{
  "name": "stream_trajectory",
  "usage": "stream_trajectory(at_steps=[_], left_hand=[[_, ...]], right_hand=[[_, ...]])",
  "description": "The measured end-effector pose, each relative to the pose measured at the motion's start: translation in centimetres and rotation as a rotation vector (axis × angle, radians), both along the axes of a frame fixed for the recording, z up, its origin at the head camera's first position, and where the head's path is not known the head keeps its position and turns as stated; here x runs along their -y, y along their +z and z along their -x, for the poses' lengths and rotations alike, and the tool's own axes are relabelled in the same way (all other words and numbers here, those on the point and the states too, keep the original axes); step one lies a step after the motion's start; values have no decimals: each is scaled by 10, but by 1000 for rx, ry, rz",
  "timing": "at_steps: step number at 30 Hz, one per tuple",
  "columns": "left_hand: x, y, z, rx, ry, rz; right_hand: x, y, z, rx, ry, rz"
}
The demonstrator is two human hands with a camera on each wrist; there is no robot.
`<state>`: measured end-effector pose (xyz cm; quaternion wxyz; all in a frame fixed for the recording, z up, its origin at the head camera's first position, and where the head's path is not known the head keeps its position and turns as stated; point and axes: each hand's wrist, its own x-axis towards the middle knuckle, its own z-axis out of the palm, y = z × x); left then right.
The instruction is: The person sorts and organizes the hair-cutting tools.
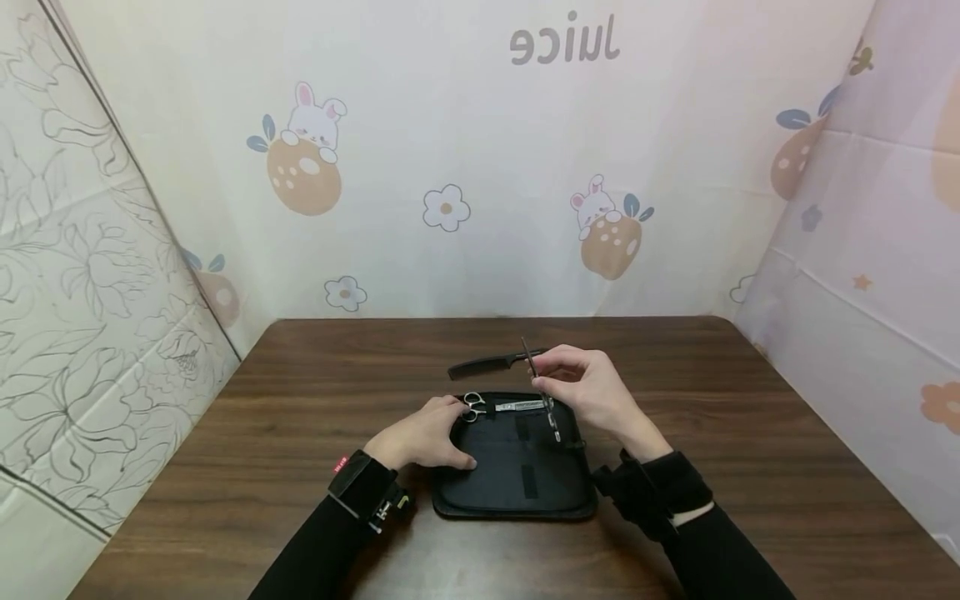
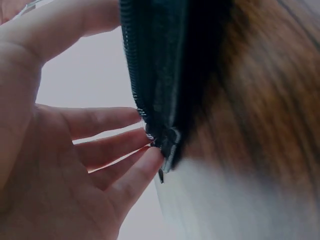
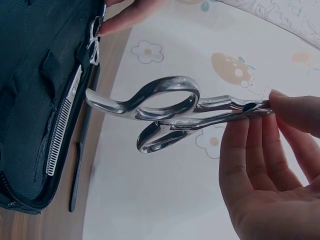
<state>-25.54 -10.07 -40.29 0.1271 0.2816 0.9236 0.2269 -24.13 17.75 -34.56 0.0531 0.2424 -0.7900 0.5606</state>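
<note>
In the head view, a black zip case lies opened out on the table. Thinning scissors with a toothed blade sit along its far end, under a strap. My left hand rests on the case's left edge, thumb on the inner face; its spread, nearly straight fingertips touch the zip edge in the left wrist view. Above the case's far right part, my right hand pinches a second pair of shiny metal scissors between thumb and fingers. Their finger rings point down toward the case, and the fingers partly hide the blades.
A black comb with a thin handle lies on the wooden table just beyond the case. Small straps cross the case's inside. A printed curtain hangs behind the table and at its sides.
</note>
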Motion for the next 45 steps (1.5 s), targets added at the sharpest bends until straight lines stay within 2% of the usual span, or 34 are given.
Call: stream_trajectory(at_steps=[11, 17, 28, 34, 45], left_hand=[[0, 3, 2, -20, 41, -1], [8, 2, -1, -15, 71, 2], [3, 0, 0, -31, 76, 2], [2, 2, -1, -8, 92, 3], [-1, 2, 1, -11, 95, 30]], right_hand=[[-2, 2, -1, -12, -23, -33], [5, 1, -2, -3, -7, -76], [2, 3, -4, -58, -34, -273], [1, 1, -2, -106, -55, -383], [0, -3, 4, -140, -11, -502]])
